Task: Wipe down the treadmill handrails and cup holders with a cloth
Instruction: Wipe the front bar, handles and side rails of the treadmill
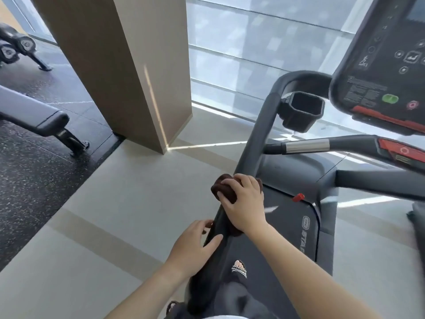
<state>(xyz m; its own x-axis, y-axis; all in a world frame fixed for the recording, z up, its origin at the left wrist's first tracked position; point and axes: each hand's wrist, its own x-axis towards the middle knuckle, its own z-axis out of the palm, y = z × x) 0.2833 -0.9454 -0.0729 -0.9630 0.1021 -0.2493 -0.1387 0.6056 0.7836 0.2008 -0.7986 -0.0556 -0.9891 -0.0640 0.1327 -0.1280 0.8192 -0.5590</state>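
Console (386, 65) cut off by right edge; its small print unreadable. Cloth (226, 191) mostly hidden under right hand (246, 203).

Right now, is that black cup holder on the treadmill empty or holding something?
Empty as far as it shows: the cup holder opens upward, and only its dark inner wall is visible, with no bottle or cup. Its very bottom is hidden.

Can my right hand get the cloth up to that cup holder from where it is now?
Probably yes. The right hand presses the cloth on the handrail, and the cup holder sits further up the same rail, with nothing between them.
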